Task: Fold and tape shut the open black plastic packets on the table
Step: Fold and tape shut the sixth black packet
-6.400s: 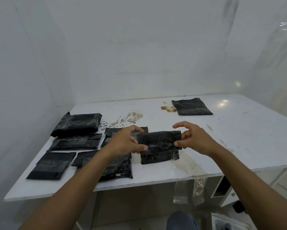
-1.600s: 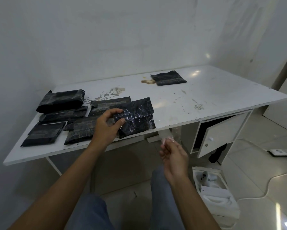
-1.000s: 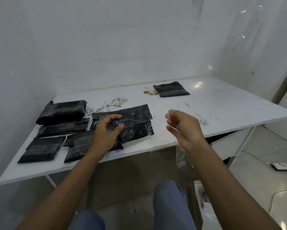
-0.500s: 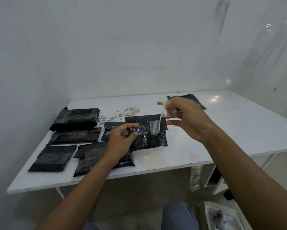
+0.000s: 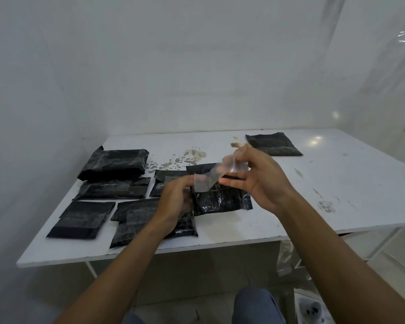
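Your right hand (image 5: 257, 183) pinches the clear tape strip (image 5: 208, 177) by its upper end. Your left hand (image 5: 174, 202) is blurred at the lower end, so I can't tell its finger grip. The folded black packet (image 5: 222, 201) lies on the white table (image 5: 341, 183), just under the tape.

The left forearm (image 5: 117, 272) and the right forearm (image 5: 337, 260) are bare from the wrist down to the lower edge of the view; the left hand (image 5: 173, 204) and the right hand (image 5: 262, 183) are likewise uncovered, the left one blurred at its fingers; below, a knee (image 5: 257, 305) shows in blue-grey trousers, denim by the look; a second patch of the same cloth (image 5: 133, 320) shows at the bottom edge.
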